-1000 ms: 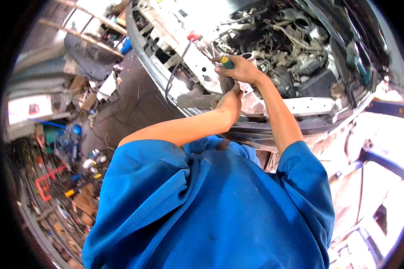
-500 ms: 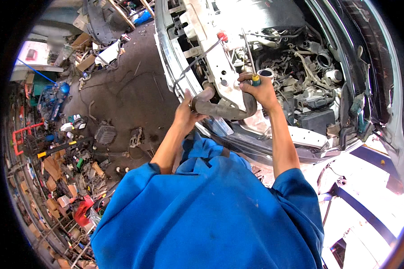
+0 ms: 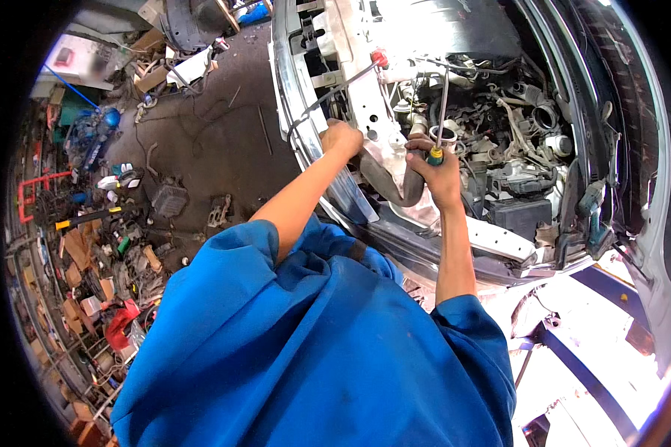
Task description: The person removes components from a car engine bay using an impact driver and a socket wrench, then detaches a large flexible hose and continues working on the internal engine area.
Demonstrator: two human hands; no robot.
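- Hose, dark grey, bent, rubber-looking (image 3: 404,195), sits between both hands over the car's white metal front panel (image 3: 360,86).
- Right hand (image 3: 438,177): curled firmly round a steel-shafted screwdriver with green-and-yellow handle (image 3: 435,156), fingers by the hose's right end.
- Left hand (image 3: 341,139): at panel's outer edge; its grip cannot be told.
- Step seems to be working the hose's position; next move calls for steadying both ends.
- Beyond: cluttered dark engine bay (image 3: 499,141).
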